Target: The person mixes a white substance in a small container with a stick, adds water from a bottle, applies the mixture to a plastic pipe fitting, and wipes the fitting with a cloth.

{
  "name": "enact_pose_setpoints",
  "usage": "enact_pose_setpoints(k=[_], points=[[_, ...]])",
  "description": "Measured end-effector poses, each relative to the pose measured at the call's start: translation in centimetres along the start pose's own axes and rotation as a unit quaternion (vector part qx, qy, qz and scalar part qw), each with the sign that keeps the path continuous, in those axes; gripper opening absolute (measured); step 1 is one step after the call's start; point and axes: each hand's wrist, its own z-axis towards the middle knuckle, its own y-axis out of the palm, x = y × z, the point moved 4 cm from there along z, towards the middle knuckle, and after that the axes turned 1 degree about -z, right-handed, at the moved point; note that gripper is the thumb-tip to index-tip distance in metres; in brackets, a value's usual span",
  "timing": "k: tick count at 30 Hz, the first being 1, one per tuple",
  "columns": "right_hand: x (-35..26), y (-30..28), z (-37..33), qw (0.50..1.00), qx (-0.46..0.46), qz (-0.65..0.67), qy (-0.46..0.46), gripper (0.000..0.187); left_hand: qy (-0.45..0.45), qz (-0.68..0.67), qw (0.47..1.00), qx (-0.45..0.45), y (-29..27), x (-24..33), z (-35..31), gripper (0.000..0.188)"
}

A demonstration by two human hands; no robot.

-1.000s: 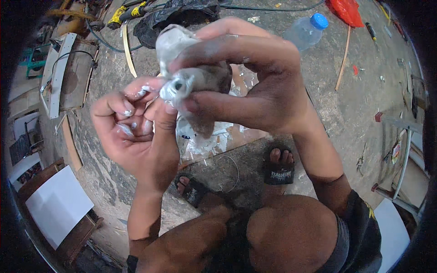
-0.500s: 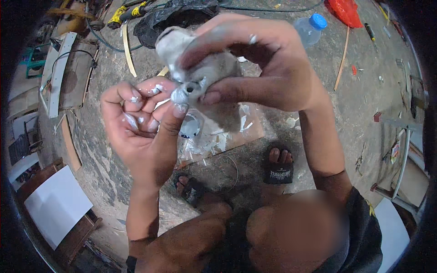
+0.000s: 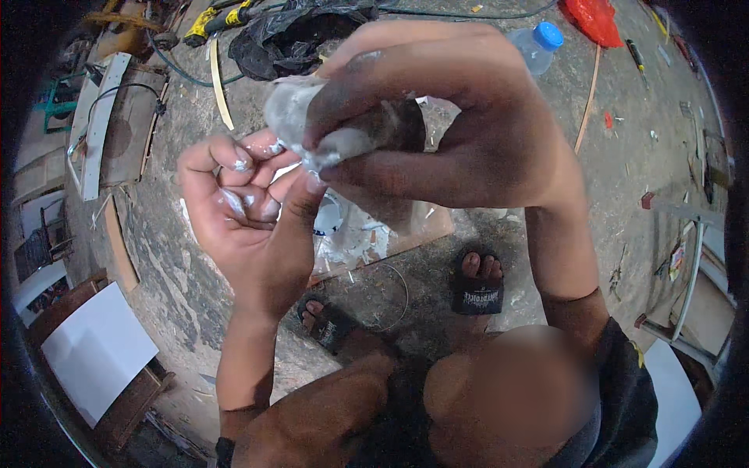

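- Up close in the middle of the view, a grey lump [image 3: 312, 125] smeared with white paste is sitting in the right hand [image 3: 460, 132], which is clenching it tight, fingers [image 3: 374, 93] on top and thumb pressing from below.
- The lump is getting held well above the floor, its pale end poking out to the left of the fist, right over the left hand.
- The left hand [image 3: 250, 218] is cupping palm-up just beside it, fingers curling in with white paste on the tips; the thumb is reaching up and touching the underside of the lump, but it isn't really gripping anything.
- Below the hands, some crumpled clear plastic [image 3: 351, 234] is lying on a brown board [image 3: 429, 226] on the concrete.
- Further down, two feet in black sandals [image 3: 477, 292] are planted on the floor, bare knees showing at the bottom.
- Out toward the top edge: a black bag [image 3: 289, 39], a clear bottle [image 3: 538, 43] with a blue cap, and a red bag [image 3: 593, 19].
- Off to the lower left, a white sheet [image 3: 94, 351] is resting on a wooden bench.
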Motion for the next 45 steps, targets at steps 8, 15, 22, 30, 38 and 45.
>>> enact_pose_setpoints(k=[8,15,22,30,38,45], points=[[0.2,0.6,-0.4,1.000,-0.004,0.012,-0.002,0.024,-0.004,-0.022,0.999,-0.026,0.1,-1.0,0.1,0.045],[0.5,1.0,-0.4,1.000,0.009,-0.009,-0.001,0.021,0.030,-0.003,1.000,-0.005,-0.2,-1.1,0.2,0.045],[0.2,0.0,-0.8,0.998,0.055,0.007,-0.002,0.017,0.029,0.001,0.999,-0.014,0.6,-0.6,0.2,0.043],[1.5,-1.6,-0.9,0.990,0.052,0.043,0.122,0.022,0.001,0.057,0.998,0.019,-0.9,-1.7,-0.2,0.041],[2.1,-1.0,-1.6,0.993,0.034,0.049,0.098,0.023,0.023,0.034,0.998,0.041,-1.3,-1.8,-0.3,0.042],[2.3,0.1,-2.8,0.991,-0.008,0.019,0.132,0.032,0.008,0.016,1.000,0.002,-0.3,-1.3,-0.4,0.040]])
